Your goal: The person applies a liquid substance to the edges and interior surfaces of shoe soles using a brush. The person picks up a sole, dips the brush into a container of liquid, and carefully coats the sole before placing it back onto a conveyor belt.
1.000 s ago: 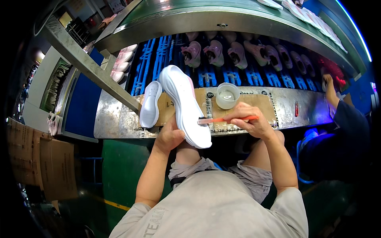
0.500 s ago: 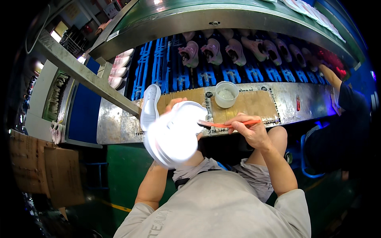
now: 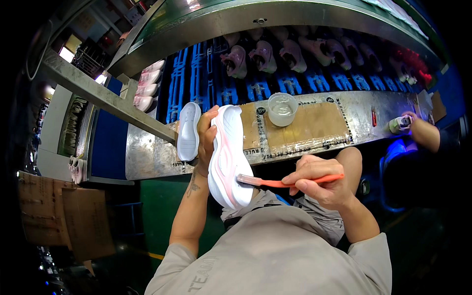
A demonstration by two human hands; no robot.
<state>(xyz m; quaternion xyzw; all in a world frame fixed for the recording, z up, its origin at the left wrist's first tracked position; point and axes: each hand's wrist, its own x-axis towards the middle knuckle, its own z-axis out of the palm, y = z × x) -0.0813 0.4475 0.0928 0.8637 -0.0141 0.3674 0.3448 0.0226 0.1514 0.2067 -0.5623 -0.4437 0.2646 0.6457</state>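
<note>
My left hand (image 3: 206, 143) grips the side of a white shoe sole (image 3: 231, 157) with pink streaks, held tilted over my lap. An orange brush (image 3: 273, 184), shaped like a toothbrush, is pinched in the fingers of my right hand (image 3: 317, 178). Its bristle end touches the inner face of the sole near the lower end. A second white sole (image 3: 188, 132) lies on the bench, left of my left hand. Beyond my hands stands a whitish tub (image 3: 281, 114) holding a clear-looking content.
Cardboard (image 3: 309, 130) is taped onto the metal bench (image 3: 147, 147). Behind it, pink shoes (image 3: 264, 56) sit on a blue rack conveyor (image 3: 226, 93). A slanted metal bar (image 3: 108, 93) crosses at left. A small red tool (image 3: 373, 117) lies at right, near a co-worker's hand (image 3: 423, 132) holding a shoe.
The sole has turned from a blurred white face to show its pink-streaked side. The brush has moved down from its upper edge to its lower part. A co-worker's hand has come nearer at right.
</note>
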